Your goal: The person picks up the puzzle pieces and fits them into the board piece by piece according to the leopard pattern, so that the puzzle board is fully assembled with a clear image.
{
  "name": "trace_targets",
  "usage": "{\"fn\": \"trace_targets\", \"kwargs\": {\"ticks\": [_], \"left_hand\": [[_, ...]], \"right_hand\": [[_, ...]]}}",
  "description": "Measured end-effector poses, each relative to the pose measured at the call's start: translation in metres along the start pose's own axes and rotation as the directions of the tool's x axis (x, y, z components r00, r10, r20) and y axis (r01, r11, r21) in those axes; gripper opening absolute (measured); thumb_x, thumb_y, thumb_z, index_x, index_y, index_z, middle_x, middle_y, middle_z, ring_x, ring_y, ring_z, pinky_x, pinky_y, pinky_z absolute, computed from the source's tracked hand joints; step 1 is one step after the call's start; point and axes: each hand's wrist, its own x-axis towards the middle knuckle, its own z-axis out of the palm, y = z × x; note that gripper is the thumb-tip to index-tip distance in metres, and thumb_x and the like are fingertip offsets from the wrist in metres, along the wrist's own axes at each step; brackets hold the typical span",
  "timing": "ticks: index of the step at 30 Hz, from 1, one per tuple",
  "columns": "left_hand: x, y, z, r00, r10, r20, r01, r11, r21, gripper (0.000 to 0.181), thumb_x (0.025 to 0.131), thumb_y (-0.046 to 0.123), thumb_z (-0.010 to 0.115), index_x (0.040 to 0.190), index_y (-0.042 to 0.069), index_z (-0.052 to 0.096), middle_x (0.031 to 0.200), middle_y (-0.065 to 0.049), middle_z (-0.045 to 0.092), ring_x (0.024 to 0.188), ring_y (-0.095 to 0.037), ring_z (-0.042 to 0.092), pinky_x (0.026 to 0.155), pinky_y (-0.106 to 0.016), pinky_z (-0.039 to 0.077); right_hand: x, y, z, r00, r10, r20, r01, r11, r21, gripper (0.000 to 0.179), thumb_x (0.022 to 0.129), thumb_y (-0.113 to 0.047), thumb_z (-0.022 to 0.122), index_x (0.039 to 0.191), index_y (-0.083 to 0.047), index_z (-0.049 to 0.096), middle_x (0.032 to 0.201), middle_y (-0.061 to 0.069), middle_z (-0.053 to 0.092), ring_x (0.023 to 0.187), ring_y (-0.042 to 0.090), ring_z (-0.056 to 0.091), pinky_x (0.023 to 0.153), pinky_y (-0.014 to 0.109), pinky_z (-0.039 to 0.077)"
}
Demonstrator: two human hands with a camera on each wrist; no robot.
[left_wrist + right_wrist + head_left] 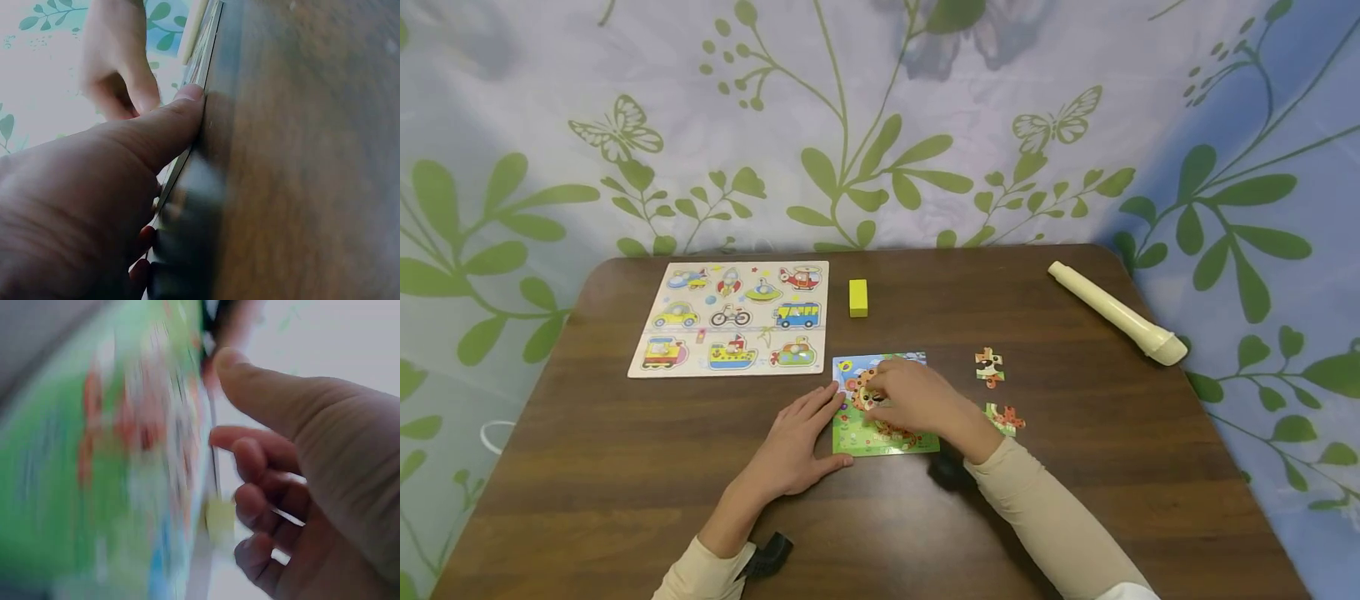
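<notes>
A small jigsaw puzzle (857, 433) with an orange spotted animal on green grass lies on the table. Along its left edge rests my left hand (793, 442), fingers extended, the thumb at the near left corner. My right hand (921, 404) is over the puzzle, covering part of the picture. In the right wrist view, that hand's fingers (250, 506) are loosely bent, the thumb is apart from them, and nothing shows between; the puzzle there is blurred. Two loose jigsaw pieces lie right of the puzzle: a far piece (990, 367) and a near piece (1004, 419), close to my right wrist.
A white vehicle puzzle board (700, 333) lies at the back left of the brown table (1112, 467). Beside it is a yellow block (858, 298). A cream-coloured tube with a flared end (1116, 312) lies at the back right. Behind hangs a leaf-patterned cloth (925, 125).
</notes>
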Motion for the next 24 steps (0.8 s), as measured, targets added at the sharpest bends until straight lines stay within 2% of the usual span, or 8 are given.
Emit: {"fn": "trace_targets", "kwargs": {"ticks": [3,4,7,9,11,15,20,24], "left_hand": [[0.001,0.000,0.001,1.000,-0.002,0.007,0.002,1.000,-0.004,0.092,0.085,0.048,0.080,0.159,0.012,0.038,0.170,-0.005,0.028,0.155,-0.034,0.028,0.120,-0.062,0.029],[0.001,0.000,0.001,1.000,-0.001,0.007,0.001,1.000,-0.007,0.092,0.086,0.048,0.080,0.159,0.012,0.038,0.170,-0.005,0.027,0.155,-0.034,0.027,0.120,-0.062,0.029],[0.001,-0.001,0.001,1.000,0.004,0.006,-0.004,1.000,-0.008,0.092,0.086,0.048,0.079,0.159,0.012,0.037,0.170,-0.006,0.027,0.156,-0.034,0.027,0.119,-0.063,0.029],[0.000,-0.003,0.001,1.000,0.003,0.001,-0.003,1.000,0.001,0.092,0.086,0.048,0.079,0.159,0.012,0.037,0.170,-0.005,0.027,0.155,-0.034,0.027,0.119,-0.063,0.029],[-0.001,-0.003,0.002,1.000,0.000,-0.007,0.000,1.000,0.005,0.092,0.086,0.048,0.079,0.159,0.012,0.037,0.170,-0.005,0.027,0.155,-0.034,0.028,0.118,-0.063,0.030],[-0.001,-0.002,0.004,1.000,-0.009,-0.014,0.008,1.000,-0.012,0.092,0.085,0.048,0.080,0.159,0.014,0.037,0.169,-0.004,0.028,0.155,-0.034,0.028,0.118,-0.063,0.029],[-0.001,-0.002,0.006,1.000,-0.013,0.010,0.013,0.999,-0.031,0.092,0.086,0.048,0.079,0.160,0.014,0.036,0.170,-0.004,0.026,0.156,-0.034,0.026,0.119,-0.064,0.028],[0.000,-0.004,0.004,1.000,-0.017,0.003,0.017,0.999,-0.027,0.092,0.085,0.048,0.080,0.160,0.014,0.037,0.170,-0.003,0.027,0.156,-0.034,0.027,0.119,-0.064,0.028]], "right_hand": [[-0.026,0.043,-0.011,0.993,0.114,-0.043,-0.108,0.986,0.123,0.043,0.090,-0.038,0.079,0.124,-0.012,0.074,0.095,0.001,0.064,0.083,0.017,0.057,0.081,0.040,0.054],[-0.036,0.060,-0.015,0.985,0.161,-0.066,-0.151,0.979,0.139,0.046,0.090,-0.036,0.079,0.127,-0.010,0.072,0.102,0.005,0.066,0.089,0.021,0.061,0.087,0.043,0.054],[-0.067,0.104,-0.021,0.952,0.291,-0.096,-0.273,0.947,0.167,0.055,0.085,-0.032,0.084,0.131,-0.005,0.068,0.102,0.010,0.065,0.087,0.027,0.060,0.078,0.043,0.051],[-0.083,0.127,-0.018,0.941,0.326,-0.092,-0.311,0.938,0.151,0.058,0.083,-0.032,0.086,0.131,-0.004,0.068,0.100,0.009,0.063,0.083,0.024,0.057,0.075,0.039,0.048],[-0.093,0.143,-0.016,0.942,0.327,-0.075,-0.313,0.938,0.152,0.056,0.083,-0.033,0.086,0.128,-0.004,0.069,0.092,0.005,0.059,0.075,0.019,0.050,0.069,0.034,0.041],[-0.100,0.155,-0.011,0.957,0.280,-0.071,-0.268,0.952,0.145,0.046,0.085,-0.035,0.084,0.120,-0.008,0.072,0.089,0.000,0.056,0.074,0.014,0.048,0.068,0.031,0.039],[-0.096,0.152,-0.008,0.965,0.248,-0.079,-0.242,0.967,0.082,0.045,0.084,-0.036,0.084,0.117,-0.009,0.072,0.089,-0.001,0.056,0.075,0.014,0.049,0.071,0.033,0.043],[-0.090,0.149,-0.009,0.974,0.216,-0.073,-0.215,0.976,0.030,0.041,0.085,-0.038,0.082,0.112,-0.009,0.073,0.087,-0.002,0.055,0.074,0.013,0.048,0.070,0.033,0.043]]}}
